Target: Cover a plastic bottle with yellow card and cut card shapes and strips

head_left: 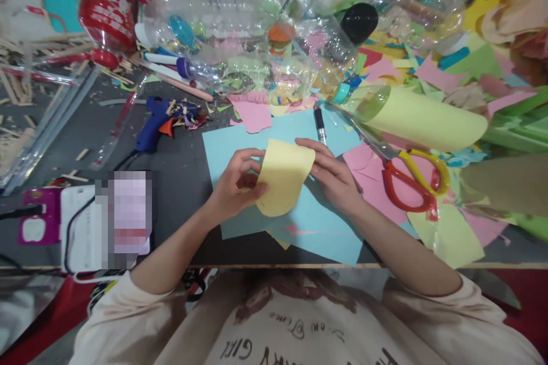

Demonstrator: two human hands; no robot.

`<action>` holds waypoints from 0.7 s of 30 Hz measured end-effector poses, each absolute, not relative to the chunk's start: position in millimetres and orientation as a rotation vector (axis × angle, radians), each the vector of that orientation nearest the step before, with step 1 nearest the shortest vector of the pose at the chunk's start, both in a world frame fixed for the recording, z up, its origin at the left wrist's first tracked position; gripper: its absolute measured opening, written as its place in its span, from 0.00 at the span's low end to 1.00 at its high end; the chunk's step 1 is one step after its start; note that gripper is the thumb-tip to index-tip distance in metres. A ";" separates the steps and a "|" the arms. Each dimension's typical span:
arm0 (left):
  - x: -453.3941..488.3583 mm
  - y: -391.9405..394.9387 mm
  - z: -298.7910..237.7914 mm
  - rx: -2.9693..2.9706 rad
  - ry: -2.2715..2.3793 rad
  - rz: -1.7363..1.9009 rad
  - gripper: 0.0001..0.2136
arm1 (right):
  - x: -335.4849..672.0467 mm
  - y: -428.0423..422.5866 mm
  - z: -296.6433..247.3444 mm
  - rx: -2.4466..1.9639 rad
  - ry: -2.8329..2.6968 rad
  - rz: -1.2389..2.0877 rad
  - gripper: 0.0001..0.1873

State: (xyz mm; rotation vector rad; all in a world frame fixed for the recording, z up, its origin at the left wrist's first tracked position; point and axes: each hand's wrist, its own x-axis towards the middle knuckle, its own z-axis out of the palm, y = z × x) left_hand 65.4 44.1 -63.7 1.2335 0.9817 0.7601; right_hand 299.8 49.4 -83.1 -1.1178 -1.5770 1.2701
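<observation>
A curved piece of yellow paper (286, 179) is held up between my hands, above light blue paper sheets (334, 228). My left hand (240, 181) pinches its left edge, with the thumb in front and the fingers partly behind. At the upper right edge, the fingers of my right hand (331, 174) touch the paper; their tips are partly hidden. A black pen (319, 122) lies just beyond my right hand. To the right rest scissors (413, 182) with red and yellow handles, on pink paper.
A blue glue gun (154, 125) lies to the left, with its cord running toward the phone (131, 211). Clear plastic bottles (222, 11) crowd the back. A rolled yellow-green paper (432, 117) and many scraps cover the right side. Wooden sticks (17, 80) are scattered far left.
</observation>
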 end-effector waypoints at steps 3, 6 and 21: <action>64.9 44.6 -62.8 1.254 0.939 0.782 0.21 | 299.5 52.1 -83.9 -1.110 -1.578 1.274 0.18; 65.3 46.3 -63.6 1.316 0.908 0.811 0.19 | 298.4 53.7 -86.4 -1.063 -1.537 1.299 0.18; 74.7 47.7 -66.4 1.509 1.084 0.768 0.18 | 290.4 40.8 -78.0 -1.066 -1.654 1.546 0.31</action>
